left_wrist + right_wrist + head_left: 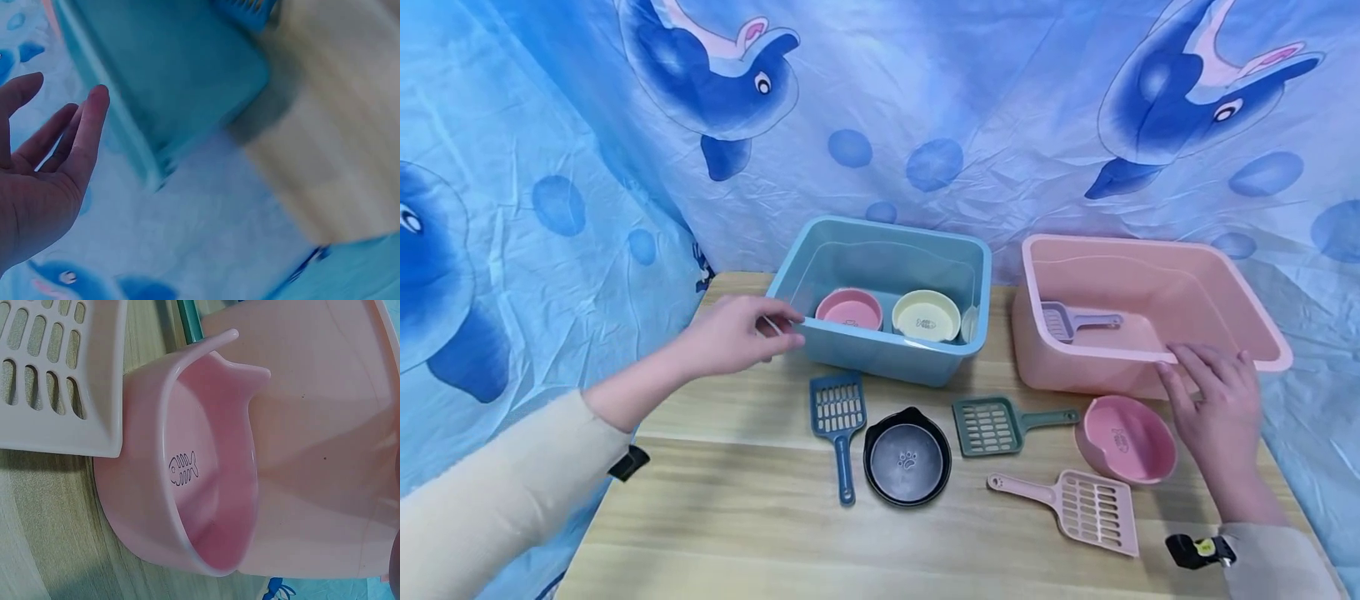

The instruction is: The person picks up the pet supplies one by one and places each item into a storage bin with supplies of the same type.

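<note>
L sleeve (512, 483) nearest cam, then L hand (737, 335): fingers apart, thumb off index, tips right by front-L corner of blue bin (880, 357); contact can't tell. R hand (1221, 408): fingers a bit spread at front rim of pink bin (1060, 362); clamped or just resting, can't tell. Blue bin has pink dish (850, 308) + cream dish (925, 312) inside; pink bin has lilac scoop (1092, 321). On worktop (737, 517), L to R: blue scoop (842, 454), black bowl (906, 467) w/ paw print, green scoop (1015, 425), pale pink scoop (1062, 496), fishbone-print pink bowl (1099, 450), just in front of pink bin.
</note>
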`<state>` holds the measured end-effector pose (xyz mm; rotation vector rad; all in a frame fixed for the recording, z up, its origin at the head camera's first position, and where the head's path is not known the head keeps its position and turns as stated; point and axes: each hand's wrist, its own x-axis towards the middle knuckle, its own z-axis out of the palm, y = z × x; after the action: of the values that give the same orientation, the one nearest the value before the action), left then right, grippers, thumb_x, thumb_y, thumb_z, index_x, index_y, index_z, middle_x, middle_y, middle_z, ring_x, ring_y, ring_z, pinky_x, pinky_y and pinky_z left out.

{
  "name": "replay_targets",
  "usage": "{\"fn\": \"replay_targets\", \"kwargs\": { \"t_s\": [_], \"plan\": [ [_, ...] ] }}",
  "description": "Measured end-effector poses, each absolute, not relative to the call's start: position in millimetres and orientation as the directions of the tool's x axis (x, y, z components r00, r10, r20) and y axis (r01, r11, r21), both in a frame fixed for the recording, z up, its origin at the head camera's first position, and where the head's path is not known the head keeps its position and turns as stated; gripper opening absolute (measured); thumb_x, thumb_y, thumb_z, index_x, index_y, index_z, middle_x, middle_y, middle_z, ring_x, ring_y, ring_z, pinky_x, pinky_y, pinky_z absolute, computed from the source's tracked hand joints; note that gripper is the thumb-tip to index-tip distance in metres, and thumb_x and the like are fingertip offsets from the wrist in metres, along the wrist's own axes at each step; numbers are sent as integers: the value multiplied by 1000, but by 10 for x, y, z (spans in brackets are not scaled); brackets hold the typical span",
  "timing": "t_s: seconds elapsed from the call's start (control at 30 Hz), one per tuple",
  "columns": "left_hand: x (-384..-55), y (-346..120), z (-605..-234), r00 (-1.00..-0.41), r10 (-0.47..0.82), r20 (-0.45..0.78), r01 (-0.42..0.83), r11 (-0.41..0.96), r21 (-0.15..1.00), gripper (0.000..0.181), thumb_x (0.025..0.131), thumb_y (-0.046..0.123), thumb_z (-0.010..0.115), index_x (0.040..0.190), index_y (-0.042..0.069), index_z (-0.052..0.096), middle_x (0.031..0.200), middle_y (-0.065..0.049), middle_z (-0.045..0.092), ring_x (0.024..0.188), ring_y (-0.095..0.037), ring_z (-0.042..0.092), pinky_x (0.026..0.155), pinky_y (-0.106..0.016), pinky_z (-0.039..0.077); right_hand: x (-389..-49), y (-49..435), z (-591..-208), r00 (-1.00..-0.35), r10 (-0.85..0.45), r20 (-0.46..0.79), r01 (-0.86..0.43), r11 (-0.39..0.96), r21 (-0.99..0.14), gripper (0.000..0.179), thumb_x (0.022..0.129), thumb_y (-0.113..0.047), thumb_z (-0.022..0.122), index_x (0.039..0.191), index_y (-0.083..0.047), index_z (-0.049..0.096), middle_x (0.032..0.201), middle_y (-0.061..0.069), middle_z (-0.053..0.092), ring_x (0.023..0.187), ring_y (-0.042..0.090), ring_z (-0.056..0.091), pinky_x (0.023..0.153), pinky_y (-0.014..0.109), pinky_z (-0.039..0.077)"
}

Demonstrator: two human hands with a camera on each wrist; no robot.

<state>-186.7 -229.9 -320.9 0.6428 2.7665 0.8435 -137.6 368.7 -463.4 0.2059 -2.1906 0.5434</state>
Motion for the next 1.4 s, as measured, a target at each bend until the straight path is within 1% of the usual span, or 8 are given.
{"fn": "replay_targets", "kwargs": {
  "t_s": [0.13,0.23,0.5,0.6,0.67,0.83,1.1,1.4],
  "plan": [
    [-1784,-2265,-3506,-878,418,-233,116,658,744,40,103,24,74,132,-3,69,105,-11,75,86,-22,75,74,-36,68,-1394,3706,-4631,-617,53,785,-327,890,-317,70,106,-60,57,117,6,77,116,34,72,114,57,62,129,63,28],
    [-1747,-2189,-3736,-850,396,-347,-51,593,804,43,103,25,72,134,-3,67,108,-13,75,97,-26,74,80,-40,69,-1403,3732,-4624,-614,48,788,-327,893,-310,70,106,-60,56,118,5,77,116,34,72,113,57,62,128,63,28],
    [-1862,-1959,-4197,-762,453,-464,-229,482,846,50,105,27,70,141,-7,62,128,-26,70,109,-31,74,91,-43,67,-1421,3757,-4628,-617,42,786,-324,896,-302,71,106,-62,56,117,5,77,116,33,72,112,57,62,129,63,28],
    [-1931,-1840,-4340,-731,475,-490,-278,449,849,48,105,23,69,141,-8,61,127,-27,70,109,-30,74,94,-44,66,-1429,3748,-4624,-612,48,790,-322,897,-304,69,106,-60,57,117,5,77,115,33,72,112,57,62,128,64,28],
    [-1963,-1758,-4415,-718,487,-496,-288,442,850,45,104,20,69,139,-8,62,127,-26,71,110,-31,74,95,-45,65,-1432,3741,-4620,-615,49,787,-321,896,-306,69,106,-61,57,117,5,77,115,33,72,112,57,62,129,63,28],
    [-2023,-1565,-4515,-704,526,-477,-228,469,853,43,102,18,71,135,-8,65,124,-23,73,113,-33,74,97,-46,64,-1436,3724,-4616,-625,46,779,-320,895,-310,72,106,-63,55,119,3,78,115,33,72,113,57,62,129,62,28],
    [-2120,-1343,-4610,-667,578,-470,-105,551,828,41,98,18,77,132,-4,70,110,-6,78,101,-21,75,92,-39,66,-1426,3741,-4621,-623,30,782,-327,898,-295,72,106,-62,55,119,5,77,117,33,72,112,58,61,129,63,27],
    [-2155,-1206,-4640,-635,582,-508,-109,584,805,37,93,10,81,126,-4,72,104,-6,81,100,-19,76,87,-37,67,-1427,3725,-4648,-626,32,780,-335,891,-306,70,106,-62,56,119,3,77,117,31,73,112,56,62,129,62,28]
  ]
}}
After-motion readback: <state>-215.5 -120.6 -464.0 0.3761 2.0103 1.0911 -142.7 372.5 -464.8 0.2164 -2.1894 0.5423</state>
